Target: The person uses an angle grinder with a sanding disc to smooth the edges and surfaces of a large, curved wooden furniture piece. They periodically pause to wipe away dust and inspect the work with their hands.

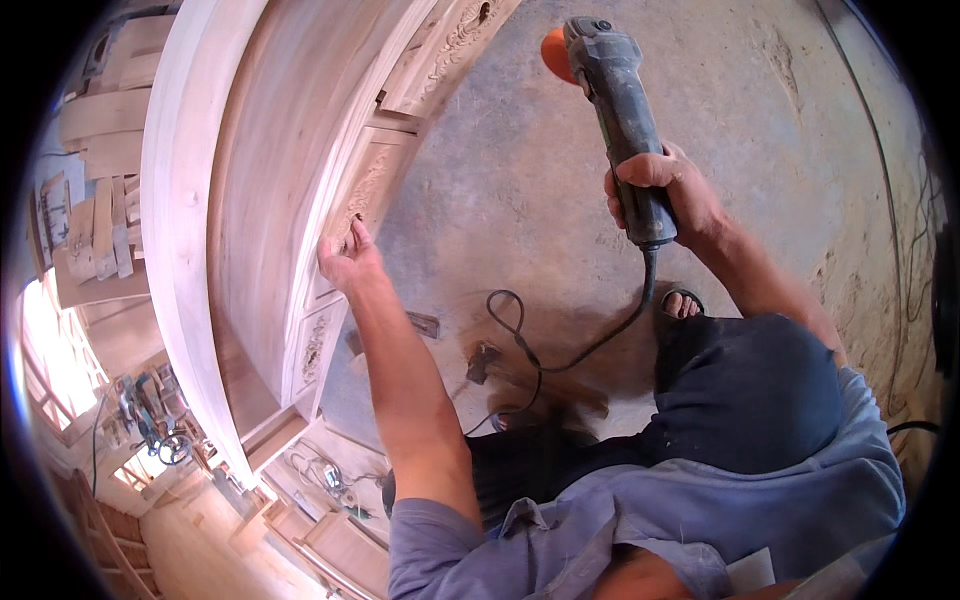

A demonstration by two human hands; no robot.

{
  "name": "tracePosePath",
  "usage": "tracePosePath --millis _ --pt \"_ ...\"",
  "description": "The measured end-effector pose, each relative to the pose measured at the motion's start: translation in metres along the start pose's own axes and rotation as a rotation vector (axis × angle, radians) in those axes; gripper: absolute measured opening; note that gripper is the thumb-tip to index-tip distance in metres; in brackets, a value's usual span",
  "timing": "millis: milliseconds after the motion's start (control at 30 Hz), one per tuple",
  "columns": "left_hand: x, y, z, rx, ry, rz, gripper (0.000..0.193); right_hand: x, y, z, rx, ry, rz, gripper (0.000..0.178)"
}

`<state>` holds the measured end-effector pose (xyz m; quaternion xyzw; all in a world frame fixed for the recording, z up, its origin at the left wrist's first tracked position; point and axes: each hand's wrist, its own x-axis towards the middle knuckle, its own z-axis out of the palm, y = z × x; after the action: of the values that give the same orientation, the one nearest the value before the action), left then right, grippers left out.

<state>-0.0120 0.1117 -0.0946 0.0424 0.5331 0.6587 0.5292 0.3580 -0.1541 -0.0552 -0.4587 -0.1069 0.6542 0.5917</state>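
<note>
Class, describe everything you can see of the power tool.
The power tool is long and thick-bodied, dark grey to black, with a hard, plastic-looking casing that looks dusty. An orange round part juts leftward from its head; a black cord leaves the rear and loops below. The person's right hand wraps the rear of the body, holding it above the floor, head pointing away. Whether it is running cannot be told.

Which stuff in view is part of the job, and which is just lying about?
Likely in the job:
- grinder with orange disc, in the right hand
- its cord
- carved wooden furniture, left hand at its edge

Apparently just lying about:
- wood pieces, far left
- flat dark piece on the floor
</note>
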Motion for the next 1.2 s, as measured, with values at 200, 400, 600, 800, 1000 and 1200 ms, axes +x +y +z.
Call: tracePosePath --millis 200,400,600,800,1000,1200 --pt "0.0 -0.002 0.001 0.028 -0.025 0.029 0.046 -0.004 0.024 -0.018 0.079 0.022 0.052 0.037" --pt "0.003 -0.004 -0.002 0.055 -0.071 0.083 0.046 -0.005 0.029 -0.026 0.042 -0.005 0.075 0.044" --pt "-0.002 -0.005 -0.003 0.004 -0.108 0.068 0.045 -0.008 0.029 -0.024 0.059 -0.026 0.05 0.05" --pt "0.002 -0.013 0.0 -0.015 -0.103 0.096 0.044 -0.013 0.027 -0.016 0.068 -0.008 0.06 0.037" --pt "0.021 -0.029 -0.021 0.38 -0.201 0.368 0.041 -0.019 0.027 -0.016 -0.03 -0.048 0.077 0.038" --pt "-0.005 -0.021 -0.039 0.056 -0.064 0.1 0.042 -0.011 0.034 -0.013 -0.039 -0.047 0.138 0.039"
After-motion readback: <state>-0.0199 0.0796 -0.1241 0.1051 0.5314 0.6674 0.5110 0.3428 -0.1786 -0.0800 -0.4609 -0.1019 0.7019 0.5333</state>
